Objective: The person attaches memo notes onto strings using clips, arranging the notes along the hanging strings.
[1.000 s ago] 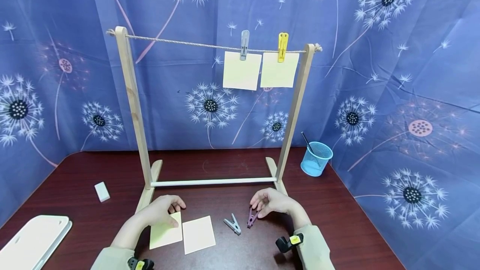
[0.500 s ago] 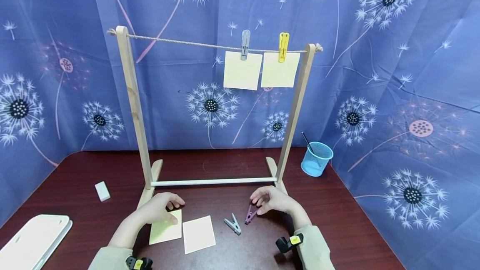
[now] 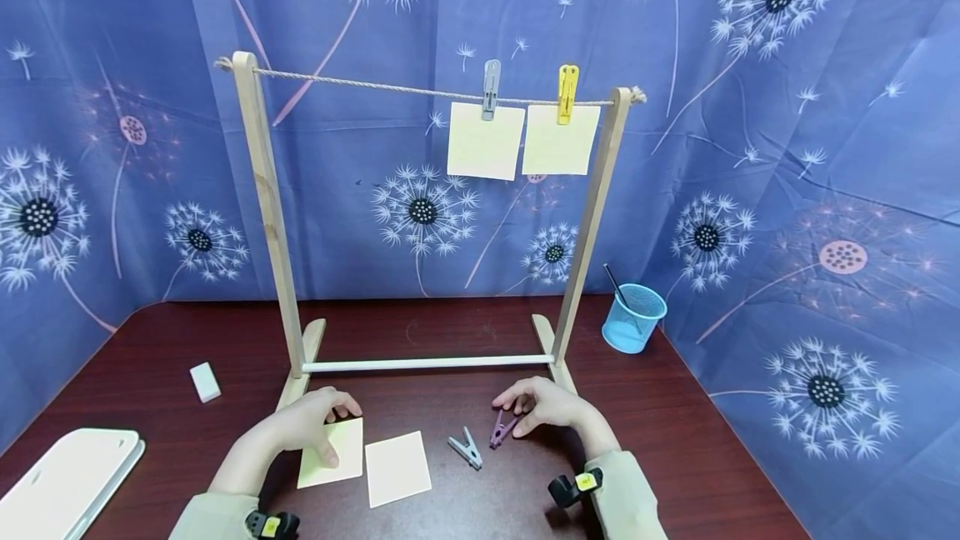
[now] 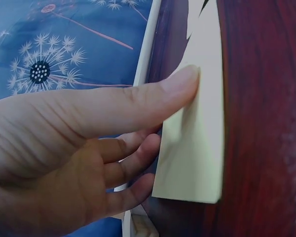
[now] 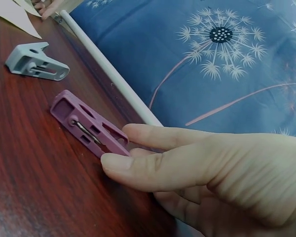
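Note:
My left hand (image 3: 298,426) rests its thumb on a pale yellow paper square (image 3: 348,457); in the left wrist view the thumb (image 4: 175,86) lies on the paper (image 4: 192,163), the other fingers loosely bent by its edge. Beside it lies a second square (image 3: 399,469). My right hand (image 3: 553,407) pinches the handle ends of a purple clothespin (image 5: 86,123) between thumb and index finger, the clothespin still low over the table. A grey clothespin (image 3: 467,448) lies to its left. On the rope, grey (image 3: 491,90) and yellow (image 3: 567,94) clothespins hold two paper squares.
The wooden frame (image 3: 272,207) stands behind both hands, its white lower bar (image 3: 427,364) crossing just beyond them. A blue mesh cup (image 3: 632,319) with a black stick stands at right. A white block (image 3: 204,382) and a white case (image 3: 63,482) lie at left.
My left hand has shifted slightly left, its thumb moving across the paper. The purple clothespin turned and moved slightly left earlier; my right index finger now reaches further left over its handles.

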A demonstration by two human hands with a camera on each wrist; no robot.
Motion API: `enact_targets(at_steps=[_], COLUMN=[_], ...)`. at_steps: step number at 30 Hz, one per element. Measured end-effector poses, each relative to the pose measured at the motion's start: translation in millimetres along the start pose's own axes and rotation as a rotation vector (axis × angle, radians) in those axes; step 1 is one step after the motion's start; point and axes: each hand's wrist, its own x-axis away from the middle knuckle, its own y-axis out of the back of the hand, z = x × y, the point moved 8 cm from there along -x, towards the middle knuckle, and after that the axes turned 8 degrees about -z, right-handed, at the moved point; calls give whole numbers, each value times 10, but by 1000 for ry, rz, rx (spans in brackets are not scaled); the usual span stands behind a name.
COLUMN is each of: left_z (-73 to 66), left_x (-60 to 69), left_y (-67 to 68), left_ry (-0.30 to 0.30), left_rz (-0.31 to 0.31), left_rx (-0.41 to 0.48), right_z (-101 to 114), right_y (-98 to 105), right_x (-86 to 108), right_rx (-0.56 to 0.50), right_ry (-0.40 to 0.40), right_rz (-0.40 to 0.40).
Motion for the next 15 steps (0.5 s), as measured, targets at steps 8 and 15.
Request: enact_targets(at_steps=[8, 15], left_z=[-13, -14], left_x=[-12, -22], left_y=[3, 7], left_ry=[-7, -35], left_rz=[-20, -37], left_rx=[2, -12], right_z=[26, 54], right_y=[13, 14], right_x=[-5, -9], right_rx=[32, 61], right_ry=[5, 40], right_rz=[-24, -30])
